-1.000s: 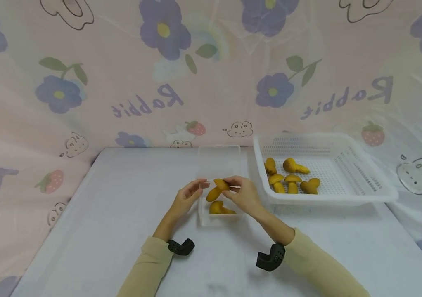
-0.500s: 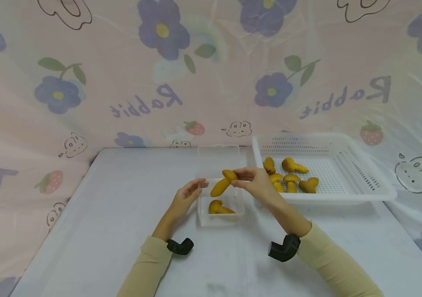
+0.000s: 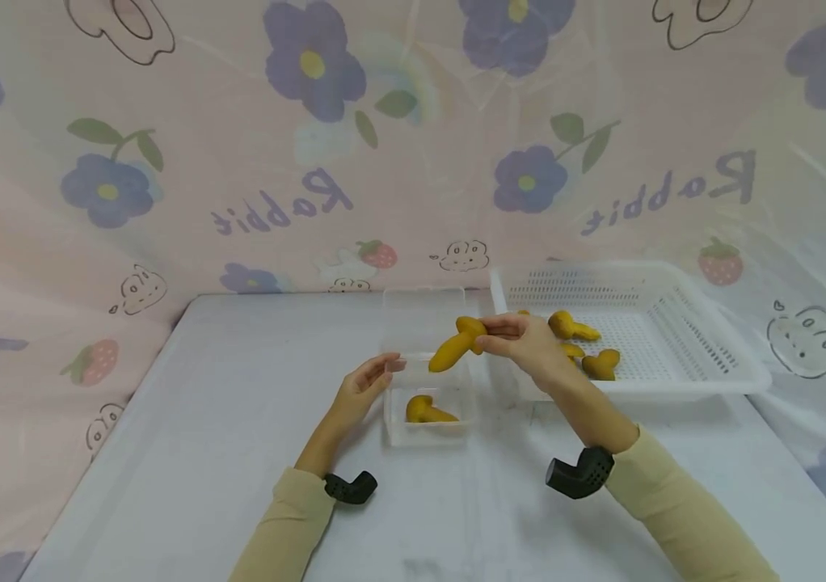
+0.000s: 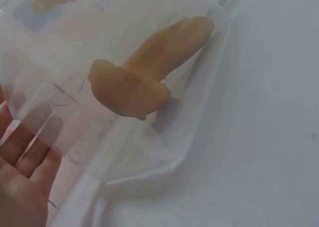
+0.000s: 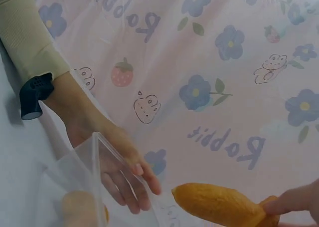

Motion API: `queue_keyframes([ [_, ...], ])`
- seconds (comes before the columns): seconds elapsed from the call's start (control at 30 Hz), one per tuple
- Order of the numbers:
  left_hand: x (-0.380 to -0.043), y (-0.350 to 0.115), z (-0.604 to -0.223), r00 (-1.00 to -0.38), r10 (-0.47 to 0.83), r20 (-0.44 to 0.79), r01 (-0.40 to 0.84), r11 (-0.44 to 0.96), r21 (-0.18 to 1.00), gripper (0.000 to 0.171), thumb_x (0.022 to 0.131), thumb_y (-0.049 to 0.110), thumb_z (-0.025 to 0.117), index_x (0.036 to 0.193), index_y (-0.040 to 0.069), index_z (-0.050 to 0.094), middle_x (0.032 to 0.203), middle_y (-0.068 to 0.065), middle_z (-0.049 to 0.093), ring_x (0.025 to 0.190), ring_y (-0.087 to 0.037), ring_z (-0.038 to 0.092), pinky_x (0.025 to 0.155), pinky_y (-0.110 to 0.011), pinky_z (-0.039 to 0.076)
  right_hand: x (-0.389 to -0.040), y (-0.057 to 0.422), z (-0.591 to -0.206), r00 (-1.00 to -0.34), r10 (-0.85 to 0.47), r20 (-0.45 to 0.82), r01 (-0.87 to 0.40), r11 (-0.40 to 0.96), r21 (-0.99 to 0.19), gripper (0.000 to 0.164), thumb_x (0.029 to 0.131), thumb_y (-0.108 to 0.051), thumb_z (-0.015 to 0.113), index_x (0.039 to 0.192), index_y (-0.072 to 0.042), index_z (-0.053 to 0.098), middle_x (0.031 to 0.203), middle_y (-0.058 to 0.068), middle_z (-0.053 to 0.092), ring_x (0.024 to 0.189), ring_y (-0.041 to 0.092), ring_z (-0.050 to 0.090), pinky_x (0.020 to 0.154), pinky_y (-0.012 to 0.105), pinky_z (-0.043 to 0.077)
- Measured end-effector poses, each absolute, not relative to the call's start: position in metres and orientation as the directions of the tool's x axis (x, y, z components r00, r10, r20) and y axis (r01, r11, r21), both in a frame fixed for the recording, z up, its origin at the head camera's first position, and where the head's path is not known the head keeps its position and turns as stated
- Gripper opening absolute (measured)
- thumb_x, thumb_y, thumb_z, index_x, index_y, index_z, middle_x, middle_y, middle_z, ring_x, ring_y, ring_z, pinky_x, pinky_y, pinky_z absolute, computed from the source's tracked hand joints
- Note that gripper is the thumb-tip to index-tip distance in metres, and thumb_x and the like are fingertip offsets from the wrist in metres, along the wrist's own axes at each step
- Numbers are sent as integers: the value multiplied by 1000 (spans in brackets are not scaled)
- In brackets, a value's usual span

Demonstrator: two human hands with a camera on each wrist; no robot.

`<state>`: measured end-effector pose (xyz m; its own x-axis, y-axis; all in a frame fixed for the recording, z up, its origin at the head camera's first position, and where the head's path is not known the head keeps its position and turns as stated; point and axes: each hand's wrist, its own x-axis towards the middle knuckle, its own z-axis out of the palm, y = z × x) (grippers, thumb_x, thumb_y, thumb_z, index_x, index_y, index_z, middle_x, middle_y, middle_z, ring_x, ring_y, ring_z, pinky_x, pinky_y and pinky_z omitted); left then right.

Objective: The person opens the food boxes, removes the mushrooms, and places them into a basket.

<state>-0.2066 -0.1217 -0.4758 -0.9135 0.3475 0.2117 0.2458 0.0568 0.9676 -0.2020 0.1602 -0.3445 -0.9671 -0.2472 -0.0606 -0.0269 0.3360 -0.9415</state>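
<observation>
My right hand pinches a yellow-brown toy-like mushroom by its cap end, up in the air beyond the small clear plastic box. Its stem points down and left in the head view. Inside the box lies a second mushroom, seen through the clear wall as a cap and thick stem in the left wrist view. My left hand is at the box's left side, fingers extended along the wall, holding nothing.
The box's clear lid stands folded back behind it. To the right is a white perforated basket with several mushrooms, some hidden by my right hand. A printed curtain hangs behind the white table.
My right hand has moved right and up with the mushroom, away from the box toward the basket's left edge. My left hand has stayed beside the box.
</observation>
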Motion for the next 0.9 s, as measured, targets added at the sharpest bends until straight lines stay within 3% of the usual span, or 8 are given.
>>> queue_keyframes([
  [0.13, -202, -121, -477, -918, 344, 196, 236, 76, 969, 41, 102, 18, 48, 139, 1, 46, 137, -26, 54, 136, -34, 45, 109, -13, 39, -201, 175, -341, -966, -247, -78, 0, 303, -953, 49, 93, -20, 65, 133, 5, 52, 112, 3, 72, 90, 0, 68, 87, 17, 56],
  [0.3, -200, -118, -478, -915, 346, 207, 246, 73, 966, 41, 101, 17, 48, 138, -1, 46, 137, -27, 54, 133, -23, 50, 106, -8, 38, -199, 195, -334, -966, -246, -78, 16, 246, -969, 54, 94, -19, 63, 135, 11, 46, 90, -23, 68, 86, -3, 69, 84, 16, 57],
  [0.4, -200, -119, -477, -913, 352, 207, 247, 72, 966, 41, 101, 17, 48, 138, -1, 46, 137, -27, 54, 133, -18, 51, 105, -7, 38, -201, 205, -329, -969, -226, -97, 37, 257, -966, 57, 94, -23, 62, 137, 11, 45, 88, -24, 67, 85, -3, 69, 82, 14, 56],
  [0.53, -204, -123, -475, -909, 359, 213, 262, 94, 961, 40, 101, 15, 49, 137, -2, 47, 136, -27, 55, 133, -27, 50, 106, -10, 40, -207, 218, -324, -972, -190, -141, 77, 310, -948, 60, 94, -30, 62, 139, 6, 44, 92, -25, 65, 88, -4, 67, 84, 12, 55],
  [0.67, -210, -127, -469, -907, 362, 216, 268, 98, 959, 37, 99, 11, 52, 133, -3, 50, 133, -28, 57, 130, -39, 50, 102, -8, 42, -216, 233, -323, -971, -149, -189, 129, 342, -931, 63, 95, -34, 61, 143, 1, 40, 92, -27, 62, 88, -6, 66, 108, 35, 47],
  [0.77, -213, -128, -468, -899, 378, 221, 274, 93, 957, 38, 98, 11, 53, 132, -5, 50, 132, -30, 56, 127, -41, 51, 99, -8, 44, -222, 245, -323, -969, -140, -202, 143, 346, -927, 66, 96, -33, 59, 145, 3, 35, 92, -27, 60, 87, -8, 66, 113, 46, 38],
  [0.83, -213, -128, -468, -896, 385, 220, 273, 90, 958, 39, 98, 12, 53, 132, -6, 49, 133, -30, 56, 127, -41, 52, 99, -8, 44, -226, 253, -322, -968, -142, -205, 148, 336, -930, 68, 96, -32, 58, 146, 6, 32, 92, -28, 59, 85, -8, 66, 109, 37, 46],
  [0.9, -213, -129, -470, -896, 380, 229, 285, 98, 953, 39, 98, 12, 53, 132, -7, 49, 132, -30, 56, 127, -39, 53, 101, -10, 43, -231, 260, -321, -971, -154, -182, 125, 320, -939, 67, 97, -29, 56, 145, 10, 30, 91, -28, 59, 85, -8, 66, 94, 22, 55],
])
